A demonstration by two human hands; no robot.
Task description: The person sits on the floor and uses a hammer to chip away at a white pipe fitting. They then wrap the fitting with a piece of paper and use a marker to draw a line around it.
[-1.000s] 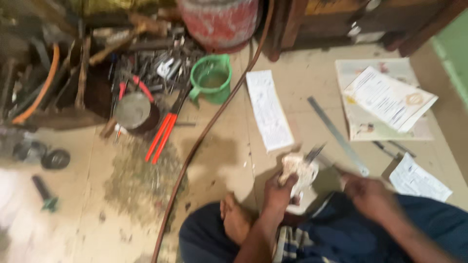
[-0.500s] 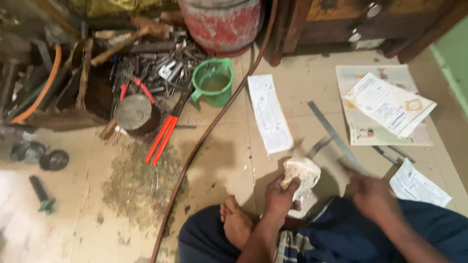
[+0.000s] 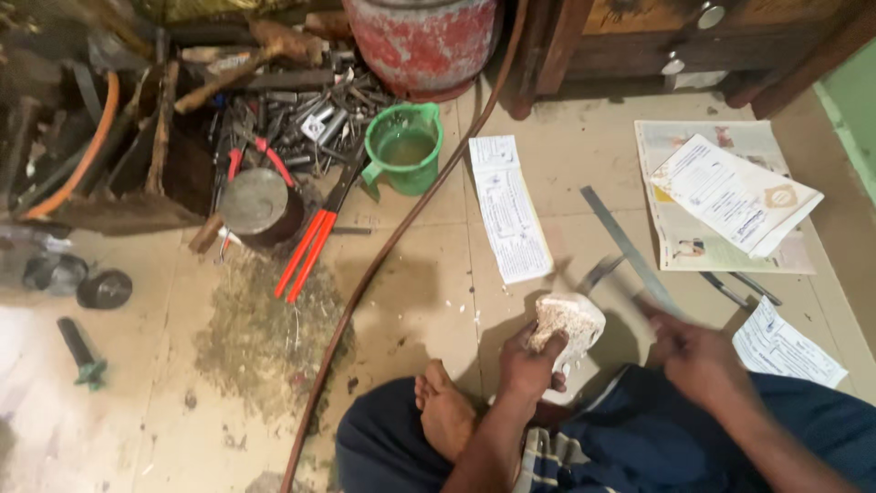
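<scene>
A floor workspace is seen from above, by a person seated cross-legged at the near edge. At the far left, a cluttered heap of metal tools [image 3: 283, 119] is piled against dark timber, with an orange hose [image 3: 87, 151] curving through it. Near it, a round metal tin [image 3: 254, 203] and long red-handled cutters [image 3: 315, 239] are laid on the stained floor. A thin brown cable [image 3: 383, 256] is run from far to near across the middle. Just right of it, a green plastic mug [image 3: 404, 146] is stood below a red drum [image 3: 420, 41]. A narrow printed booklet [image 3: 509, 208] is laid flat beyond the hands.

At near centre, a whitish, rough, chalky lump [image 3: 570, 321] is gripped by the left hand [image 3: 529, 365], the fingers closed round its near side, and is held just above the lap beside a bare foot [image 3: 447, 411]. Pale crumbs are scattered on the floor around it. Its surface appears uneven and chipped.

To the right, the right hand [image 3: 698, 361] is closed round the handle of a thin metal blade [image 3: 602, 272], blurred, whose tip is pointed at the lump. The step in hand is judged to be scraping or carving the lump; steady support from the left hand and a controlled stroke would be called for next.

Further right, a long steel ruler [image 3: 630, 246] and loose printed papers [image 3: 730, 196] are spread on the floor.
</scene>
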